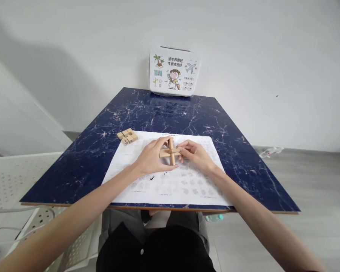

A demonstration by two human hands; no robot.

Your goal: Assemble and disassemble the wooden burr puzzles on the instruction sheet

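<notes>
A light wooden interlocking puzzle point(171, 151), made of crossed sticks, is held between my two hands over the printed paper sheet point(158, 189). My left hand point(153, 156) grips it with the thumb at the near end of one stick and the fingers at its far end. My right hand point(195, 154) pinches the end of a stick on the right side. Fingertips hide parts of the puzzle's ends. Left of the hands, at the sheet's upper left corner, sits a cluster of small wooden blocks point(127, 136) with dark marks on some faces.
The dark blue marbled table point(184, 113) bears the sheet. At its far edge, against the wall, stands a white box point(174, 71) with cartoon pictures. A white perforated surface point(14, 177) with cables is at left. A bottle point(215, 218) lies on the floor below.
</notes>
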